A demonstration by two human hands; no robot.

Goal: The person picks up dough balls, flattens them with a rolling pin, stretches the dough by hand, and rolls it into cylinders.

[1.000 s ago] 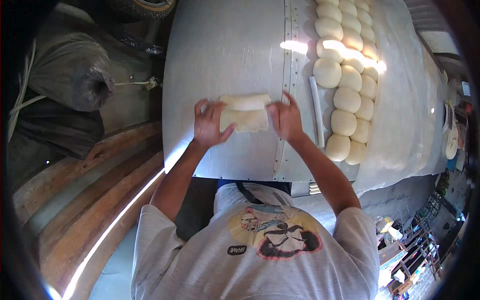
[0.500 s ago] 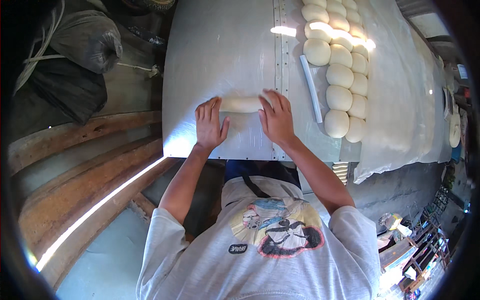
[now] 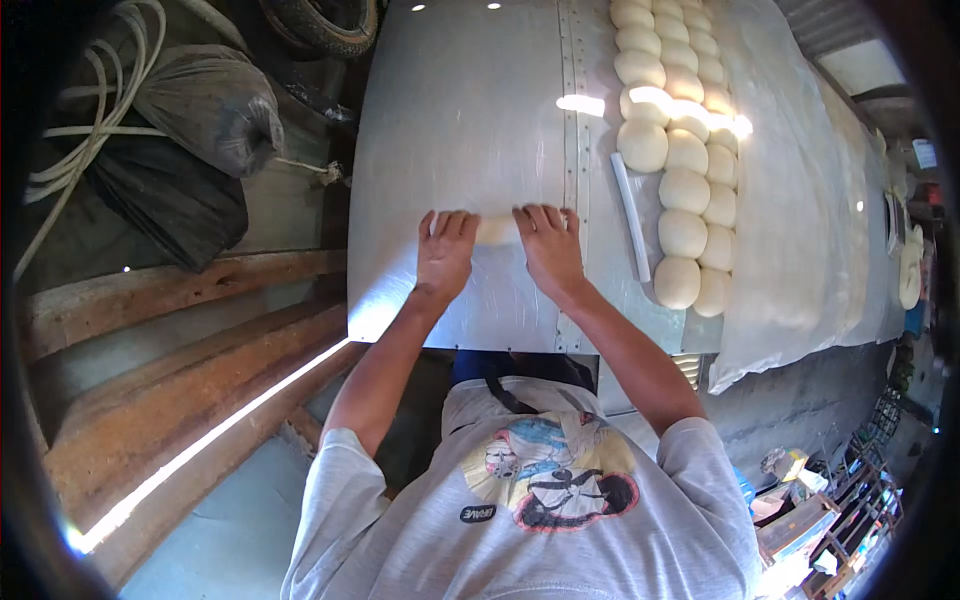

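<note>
Sunlight falls in bright patches across a room where a grey metal table (image 3: 460, 130) stands in front of the person, a riveted strip (image 3: 571, 140) running from its near edge to its far side. On the floor to the left lie a grey bag (image 3: 205, 105), a black bag (image 3: 170, 195) and loops of pale hose (image 3: 105, 125), with a tyre (image 3: 335, 25) farther off and wooden beams (image 3: 190, 295) nearer. Cluttered shelving (image 3: 800, 530) stands at the near right.

A short roll of pale dough (image 3: 497, 231) lies crosswise on the near part of the table, left of the strip, its middle showing between the two hands. The left hand (image 3: 446, 255) is palm down at its left end, the right hand (image 3: 550, 250) palm down at its right end, both with fingers pointing away from the person and a little bent. They cover the ends, so whether either one grips the dough cannot be told.

Right of the strip lies a slim white rod (image 3: 631, 218), just beside rows of round dough balls (image 3: 684, 189). Beyond them, farther right, a clear plastic sheet (image 3: 790, 230) drapes over the near edge.
</note>
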